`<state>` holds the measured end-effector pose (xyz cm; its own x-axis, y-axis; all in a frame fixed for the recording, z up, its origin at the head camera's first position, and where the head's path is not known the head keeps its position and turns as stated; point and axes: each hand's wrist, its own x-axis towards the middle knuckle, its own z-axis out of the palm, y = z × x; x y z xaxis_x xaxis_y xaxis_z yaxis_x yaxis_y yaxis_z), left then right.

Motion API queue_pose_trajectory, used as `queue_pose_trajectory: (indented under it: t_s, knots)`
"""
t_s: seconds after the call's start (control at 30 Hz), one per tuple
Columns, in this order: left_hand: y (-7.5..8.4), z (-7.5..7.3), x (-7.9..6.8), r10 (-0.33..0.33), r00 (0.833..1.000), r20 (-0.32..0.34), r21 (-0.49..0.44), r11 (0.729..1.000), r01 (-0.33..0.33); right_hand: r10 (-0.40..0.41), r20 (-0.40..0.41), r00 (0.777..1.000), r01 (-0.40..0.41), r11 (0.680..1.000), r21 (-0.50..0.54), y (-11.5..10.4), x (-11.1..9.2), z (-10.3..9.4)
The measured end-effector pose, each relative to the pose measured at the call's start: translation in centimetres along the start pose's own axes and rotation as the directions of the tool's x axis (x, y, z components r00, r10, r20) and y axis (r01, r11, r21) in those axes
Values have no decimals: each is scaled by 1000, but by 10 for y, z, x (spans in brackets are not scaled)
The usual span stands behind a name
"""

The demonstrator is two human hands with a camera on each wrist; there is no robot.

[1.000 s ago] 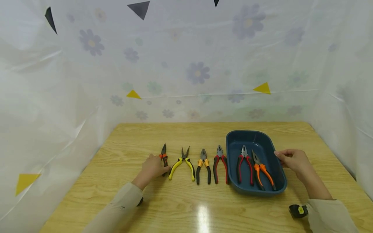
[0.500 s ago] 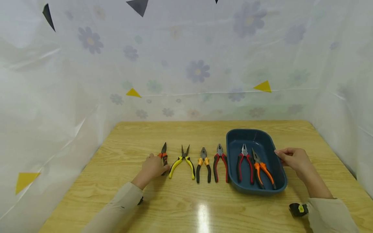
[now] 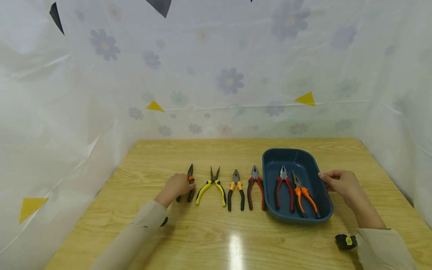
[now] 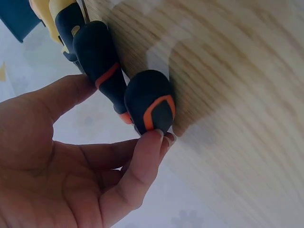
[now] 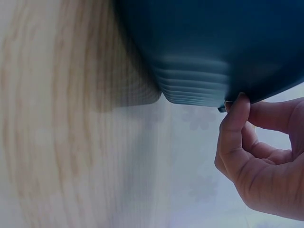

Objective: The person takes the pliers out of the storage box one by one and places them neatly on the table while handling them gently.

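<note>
My left hand [image 3: 176,187] holds black-and-orange needle-nose pliers [image 3: 190,171] by the handles, at the left end of a row of pliers. In the left wrist view, the thumb presses one handle and the fingertips bear on the other handle [image 4: 149,102]. The nose points away from me. My right hand [image 3: 342,183] pinches the right rim of a dark blue tray [image 3: 297,156] between thumb and fingers, also seen in the right wrist view. Inside the tray lie red-and-black combination pliers [image 3: 278,193] and orange-handled needle-nose pliers [image 3: 305,195].
Between left hand and tray lie yellow needle-nose pliers [image 3: 202,193], yellow-and-black pliers [image 3: 236,176] and red-and-black pliers [image 3: 250,195], the last close against the tray's left wall. The wooden table [image 3: 189,240] is enclosed by patterned white sheeting [image 3: 202,75].
My left hand has shifted slightly forward and its hold has changed, so both handle ends of the black-and-orange pliers now show below it. The right hand and tray stay put.
</note>
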<state>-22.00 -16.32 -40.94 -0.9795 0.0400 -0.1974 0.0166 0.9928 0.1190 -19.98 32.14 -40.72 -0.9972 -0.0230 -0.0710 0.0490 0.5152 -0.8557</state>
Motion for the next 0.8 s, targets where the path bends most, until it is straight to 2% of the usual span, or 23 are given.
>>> queue_pose_trajectory:
  t_s: [0.13, 0.37, 0.8]
  knots:
    - [1, -1, 0, 3, 1000, 3, 10, 1000, -3, -8, -4, 1000, 8, 1000, 8, 1, 0, 0]
    - [6, -1, -5, -16, 1000, 0, -32, 999, 16, -15, 3, 1000, 15, 1000, 7, 1, 0, 2]
    - [12, -2, -9, 11, 1000, 0, 22, 1000, -11, -4, -5, 1000, 4, 1000, -12, 1, 0, 2]
